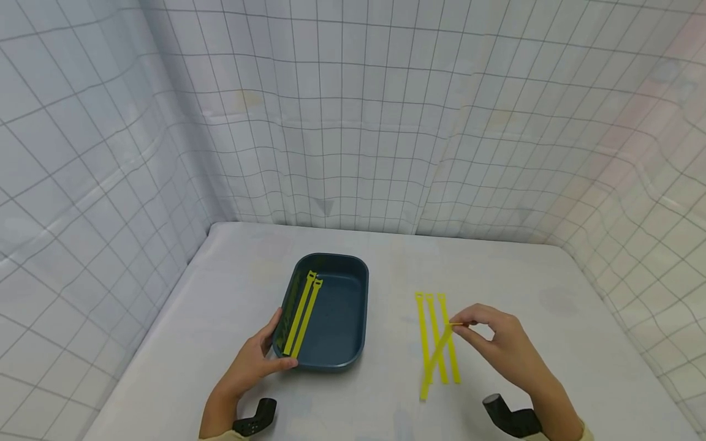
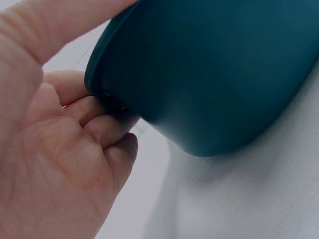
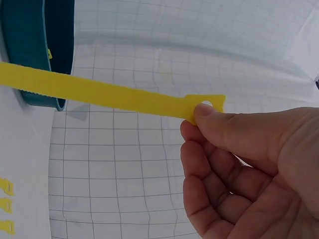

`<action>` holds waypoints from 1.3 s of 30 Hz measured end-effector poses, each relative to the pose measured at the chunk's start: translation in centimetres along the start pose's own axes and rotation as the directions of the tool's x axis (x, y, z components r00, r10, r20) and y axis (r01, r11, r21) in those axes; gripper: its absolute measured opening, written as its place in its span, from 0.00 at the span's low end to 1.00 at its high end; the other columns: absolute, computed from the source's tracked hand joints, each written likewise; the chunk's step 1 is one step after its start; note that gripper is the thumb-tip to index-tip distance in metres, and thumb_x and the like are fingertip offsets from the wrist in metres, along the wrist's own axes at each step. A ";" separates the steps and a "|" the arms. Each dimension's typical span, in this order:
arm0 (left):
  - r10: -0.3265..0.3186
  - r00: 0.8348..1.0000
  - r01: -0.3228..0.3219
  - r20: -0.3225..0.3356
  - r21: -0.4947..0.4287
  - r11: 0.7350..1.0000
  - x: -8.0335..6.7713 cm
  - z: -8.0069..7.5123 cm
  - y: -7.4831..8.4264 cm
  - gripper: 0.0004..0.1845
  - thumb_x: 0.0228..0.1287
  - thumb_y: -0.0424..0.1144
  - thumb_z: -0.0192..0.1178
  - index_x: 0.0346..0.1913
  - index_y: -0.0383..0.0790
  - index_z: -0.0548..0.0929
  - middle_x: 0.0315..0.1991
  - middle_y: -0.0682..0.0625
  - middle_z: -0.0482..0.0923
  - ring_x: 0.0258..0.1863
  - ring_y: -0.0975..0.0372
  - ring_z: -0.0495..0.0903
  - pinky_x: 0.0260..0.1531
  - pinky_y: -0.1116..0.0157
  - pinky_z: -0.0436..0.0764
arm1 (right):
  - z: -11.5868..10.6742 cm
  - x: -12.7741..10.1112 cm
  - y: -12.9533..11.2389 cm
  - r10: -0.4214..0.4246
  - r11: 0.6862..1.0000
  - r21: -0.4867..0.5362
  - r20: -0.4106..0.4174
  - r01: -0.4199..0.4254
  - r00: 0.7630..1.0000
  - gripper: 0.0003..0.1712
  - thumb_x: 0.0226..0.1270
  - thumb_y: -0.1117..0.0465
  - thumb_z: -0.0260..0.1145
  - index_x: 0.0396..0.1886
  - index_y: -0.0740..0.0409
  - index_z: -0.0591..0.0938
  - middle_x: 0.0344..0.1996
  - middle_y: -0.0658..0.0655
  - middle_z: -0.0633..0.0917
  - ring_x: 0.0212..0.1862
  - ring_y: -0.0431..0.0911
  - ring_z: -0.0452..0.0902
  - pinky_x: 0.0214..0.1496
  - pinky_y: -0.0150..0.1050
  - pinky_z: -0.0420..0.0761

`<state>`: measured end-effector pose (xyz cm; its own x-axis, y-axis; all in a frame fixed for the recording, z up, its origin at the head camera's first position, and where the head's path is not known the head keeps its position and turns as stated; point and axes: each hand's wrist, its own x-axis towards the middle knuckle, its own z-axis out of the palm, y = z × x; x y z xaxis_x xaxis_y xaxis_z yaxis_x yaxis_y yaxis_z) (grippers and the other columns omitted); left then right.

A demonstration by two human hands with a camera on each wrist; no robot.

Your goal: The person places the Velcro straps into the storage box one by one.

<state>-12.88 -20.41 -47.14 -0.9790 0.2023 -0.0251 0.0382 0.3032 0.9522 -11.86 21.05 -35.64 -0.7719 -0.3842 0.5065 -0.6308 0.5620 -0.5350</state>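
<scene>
My left hand (image 1: 255,361) grips a dark teal tray (image 1: 337,324) at its near left corner, the thumb along the near side and the fingers at the left wall. Two yellow cable straps (image 1: 305,315) lie side by side in the tray, along its left wall. With thumb and forefinger my right hand (image 1: 504,343) pinches another yellow cable strap (image 3: 109,94) by its wide slotted end. That strap slants down toward the near left, crossing above three more straps (image 1: 423,331) laid in a row on the white table.
White cloth with a grid pattern (image 1: 353,122) hangs behind the table and along both sides. A white cover (image 1: 386,269) spreads over the tabletop. The tray stands left of the row of straps, with a gap between them.
</scene>
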 end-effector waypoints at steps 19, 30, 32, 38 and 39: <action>-0.002 1.000 0.002 0.006 0.000 1.000 0.1 -0.2 0.1 0.54 0.47 0.37 0.71 0.72 0.39 0.45 0.71 0.43 0.42 0.68 0.51 0.46 0.63 0.54 0.53 | -0.3 5.3 -1.4 0.033 0.992 0.127 -0.193 -0.008 0.981 0.10 0.52 0.78 0.65 0.33 0.64 0.83 0.28 0.56 0.83 0.33 0.37 0.76 0.41 0.25 0.74; -0.025 1.000 0.025 -0.002 -0.009 1.000 0.0 0.0 -0.2 0.55 0.47 0.37 0.72 0.72 0.39 0.45 0.71 0.44 0.42 0.68 0.51 0.47 0.63 0.54 0.53 | 4.9 8.5 -0.2 0.183 0.936 0.332 -0.183 -0.115 0.966 0.07 0.60 0.67 0.65 0.36 0.66 0.83 0.31 0.57 0.84 0.36 0.42 0.78 0.45 0.34 0.77; -0.020 1.000 0.020 0.001 -0.015 1.000 0.0 0.0 -0.1 0.54 0.47 0.37 0.71 0.72 0.39 0.45 0.71 0.44 0.42 0.68 0.51 0.46 0.63 0.54 0.53 | 6.1 8.8 -0.4 0.182 0.937 0.330 -0.184 -0.114 0.966 0.07 0.60 0.66 0.65 0.36 0.66 0.83 0.32 0.56 0.84 0.36 0.44 0.78 0.44 0.36 0.78; -0.017 1.000 0.017 0.002 -0.010 1.000 -0.1 0.0 0.3 0.54 0.47 0.37 0.72 0.72 0.39 0.46 0.71 0.43 0.42 0.69 0.50 0.45 0.63 0.54 0.52 | 9.8 10.0 -0.9 0.195 0.931 0.342 -0.159 -0.132 0.968 0.08 0.60 0.64 0.66 0.36 0.65 0.84 0.31 0.55 0.84 0.35 0.46 0.79 0.41 0.39 0.80; -0.018 1.000 0.018 0.002 -0.008 1.000 -0.1 0.1 0.3 0.54 0.47 0.37 0.71 0.72 0.39 0.46 0.71 0.43 0.42 0.69 0.50 0.45 0.63 0.53 0.52 | 10.3 10.1 -0.8 0.198 0.927 0.348 -0.148 -0.137 0.969 0.08 0.60 0.64 0.65 0.36 0.65 0.84 0.31 0.54 0.84 0.34 0.45 0.79 0.41 0.39 0.80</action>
<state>-12.77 -20.27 -46.84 -0.9792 0.1984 -0.0431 0.0187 0.2996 0.9539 -19.97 9.13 -37.06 -0.8614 -0.1526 0.4845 -0.5070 0.3186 -0.8009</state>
